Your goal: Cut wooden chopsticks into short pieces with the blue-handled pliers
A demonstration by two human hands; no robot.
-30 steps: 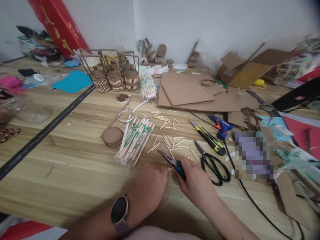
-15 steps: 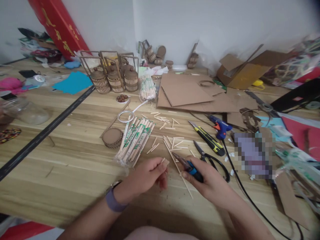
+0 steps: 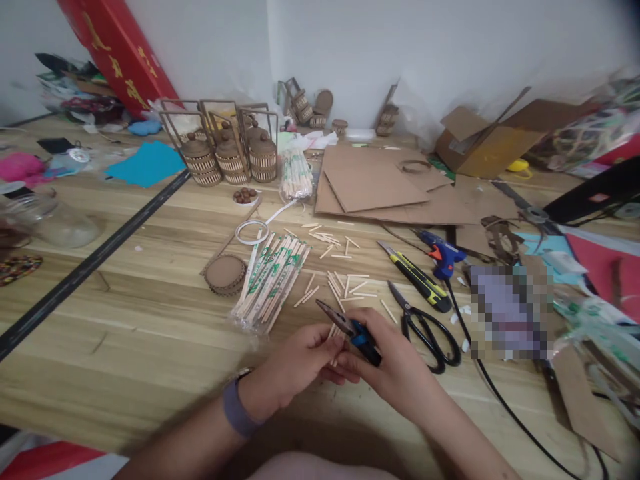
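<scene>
Head view finds the left hand (image 3: 293, 363) pinching what looks like a few pale, short wooden stick pieces (image 3: 334, 331) between thumb and forefinger, though blur and overlapping fingers leave their number unclear. The right hand (image 3: 397, 367) has its fingers curled around tapered metal pliers with blue-and-black handles (image 3: 367, 343), and its thumb reaches in beside the left fingertips.

Just beyond the fingers, loose, matchstick-like lengths of pale wood (image 3: 359, 276) lie scattered on the light, wood-grained table (image 3: 165, 373), with more of them a little farther off. By that count, a fair share of short lengths is ready, and the work seems partway. Left of them lies a bundle of long wooden sticks in green-printed wrappers (image 3: 280, 273), full length, so plenty appears left to shorten. Near that bundle sits a round brown cardboard disc with a ridged edge (image 3: 225, 275); farther back stand finished-looking brown lidded baskets with tall handles (image 3: 263, 160), banded with pale strips.

Both forearms come in from the lower edge and angle inward, so the hands meet low over the table. The left wrist, wearing a purple-grey watch strap (image 3: 243, 407), is turned thumb-side up; the right palm faces inward, the pliers' nose pointing forward and left, clear of the pinched pieces.
</scene>
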